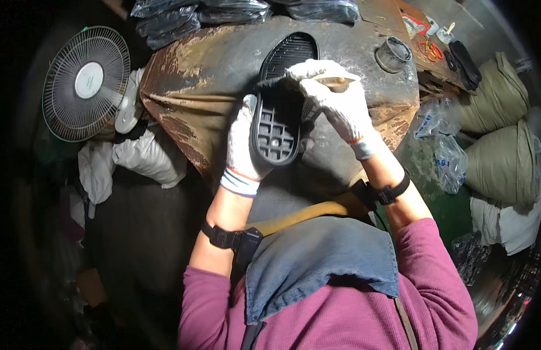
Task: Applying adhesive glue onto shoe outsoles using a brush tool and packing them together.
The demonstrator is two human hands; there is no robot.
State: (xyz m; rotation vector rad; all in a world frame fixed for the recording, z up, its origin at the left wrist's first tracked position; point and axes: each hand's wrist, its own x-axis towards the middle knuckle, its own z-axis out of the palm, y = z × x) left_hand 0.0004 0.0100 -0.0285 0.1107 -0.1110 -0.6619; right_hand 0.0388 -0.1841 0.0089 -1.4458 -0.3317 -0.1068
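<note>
A black shoe sole (277, 137) stands tilted in front of me, its grid-patterned heel end nearest and its ribbed toe end pointing away. My left hand (242, 140), in a white knit glove, grips the sole's left edge. In my right hand (343, 105), also gloved, is a brush (334, 81) with a pale handle. Its dark bristles lie across the middle of the sole, where they seem to touch the inner face. The fingers of the right hand partly cover the brush and the sole's right edge.
A stained cover drapes over the worktable (346, 44). On it, a dark round can (393, 55) stands at the right, and plastic-wrapped bundles (235, 10) lie along the back. Orange-handled scissors (432, 51) rest far right. A fan (88, 81) stands left; green sacks (498, 166) stand right.
</note>
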